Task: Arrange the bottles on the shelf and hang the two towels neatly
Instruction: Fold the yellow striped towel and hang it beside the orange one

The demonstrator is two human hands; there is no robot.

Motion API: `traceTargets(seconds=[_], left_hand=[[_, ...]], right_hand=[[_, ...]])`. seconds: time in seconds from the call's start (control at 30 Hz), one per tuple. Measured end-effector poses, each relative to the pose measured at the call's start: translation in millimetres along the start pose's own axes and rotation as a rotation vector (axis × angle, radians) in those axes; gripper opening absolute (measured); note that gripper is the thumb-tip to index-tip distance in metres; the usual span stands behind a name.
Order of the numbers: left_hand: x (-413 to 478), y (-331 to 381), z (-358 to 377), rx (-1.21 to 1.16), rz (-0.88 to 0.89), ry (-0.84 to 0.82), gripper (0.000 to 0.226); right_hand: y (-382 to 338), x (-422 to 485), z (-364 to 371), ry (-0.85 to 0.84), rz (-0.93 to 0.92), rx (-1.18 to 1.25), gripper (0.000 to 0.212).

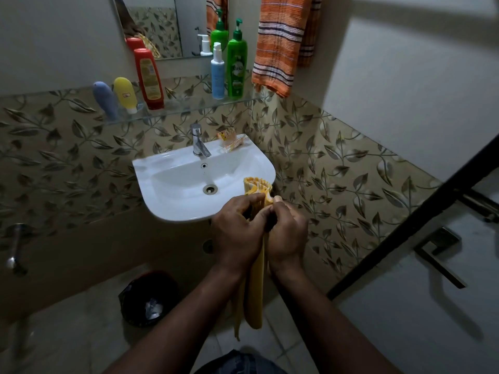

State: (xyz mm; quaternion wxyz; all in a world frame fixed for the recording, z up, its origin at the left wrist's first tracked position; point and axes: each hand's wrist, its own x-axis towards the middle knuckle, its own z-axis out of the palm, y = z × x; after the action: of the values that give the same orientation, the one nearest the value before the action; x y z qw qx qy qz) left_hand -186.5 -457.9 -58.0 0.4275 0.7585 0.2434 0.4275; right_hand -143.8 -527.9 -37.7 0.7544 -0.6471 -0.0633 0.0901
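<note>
My left hand and right hand are in the lower middle of the frame, just before the front right edge of the sink. The fingers of both are curled tight around the yellow towel and grip it close together near its top. A bunched end stands up above my fingers, and the long part hangs down between my wrists toward the floor. The orange towel hangs at the upper right, and the rail that carries it is out of the frame. Five bottles stand on the shelf across the upper left and upper middle, so I judge that only this yellow towel remains. The towel is crumpled in my grip, and if I hang it like this it will sit in a lump and not look neat. The free end hangs low, so it may touch the floor or the bin at the lower left and get dirty. When I lift it toward the upper right, the swinging cloth could knock the green bottle at the right end of the shelf.
</note>
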Motion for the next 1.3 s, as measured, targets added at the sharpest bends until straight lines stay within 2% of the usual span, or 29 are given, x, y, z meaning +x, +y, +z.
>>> traceTargets(seconds=[0.13, 0.23, 0.3, 0.37, 0.43, 0.53, 0.63, 0.7, 0.77, 0.9, 1.13, 1.3], left_hand=[[3.2, -5.8, -5.9, -0.012, 0.045, 0.028, 0.022], [5.4, -10.4, -12.1, -0.016, 0.061, 0.038, 0.017], [6.4, -13.7, -16.3, -0.026, 0.058, 0.034, 0.018], [5.9, -16.6, -21.0, -0.036, 0.058, 0.016, 0.019], [4.3, -18.3, -26.0, -0.039, 0.071, -0.019, 0.018], [2.5, -19.6, -29.3, -0.039, 0.114, -0.056, 0.018], [1.1, -20.1, -28.2, -0.031, 0.169, -0.068, 0.018], [-0.1, -20.3, -28.6, -0.025, 0.181, -0.08, 0.019], [-1.1, -21.1, -29.8, -0.018, 0.184, -0.081, 0.02], [-0.3, -25.3, -30.4, -0.033, 0.161, -0.077, 0.021], [5.6, -27.2, -38.0, -0.023, 0.139, -0.084, 0.022], [8.1, -24.4, -38.4, -0.033, 0.167, -0.107, 0.021]], right_hand=[[-0.2, -6.6, 3.5, -0.017, -0.01, 0.056, 0.038], [-1.5, 0.2, -3.6, -0.066, 0.035, -0.013, 0.036], [-4.6, 14.7, -13.2, -0.047, -0.064, -0.255, 0.03], [-9.8, 39.6, -22.4, 0.043, -0.187, -0.507, 0.017], [-18.0, 67.2, -29.0, 0.03, -0.27, -0.624, 0.013], [-31.6, 103.1, -26.7, -0.195, -0.283, -0.836, 0.018], [-39.9, 119.7, -20.4, -0.451, -0.155, -1.319, 0.024], [-39.1, 121.2, -20.7, -0.477, -0.118, -1.477, 0.021], [-34.9, 120.0, -23.8, -0.459, -0.105, -1.475, 0.015], [-27.8, 118.0, -31.0, -0.455, -0.081, -1.431, 0.017], [-21.4, 112.1, -41.0, -0.54, -0.223, -1.293, 0.012], [-18.3, 109.6, -43.5, -0.496, -0.29, -1.293, 0.015]])
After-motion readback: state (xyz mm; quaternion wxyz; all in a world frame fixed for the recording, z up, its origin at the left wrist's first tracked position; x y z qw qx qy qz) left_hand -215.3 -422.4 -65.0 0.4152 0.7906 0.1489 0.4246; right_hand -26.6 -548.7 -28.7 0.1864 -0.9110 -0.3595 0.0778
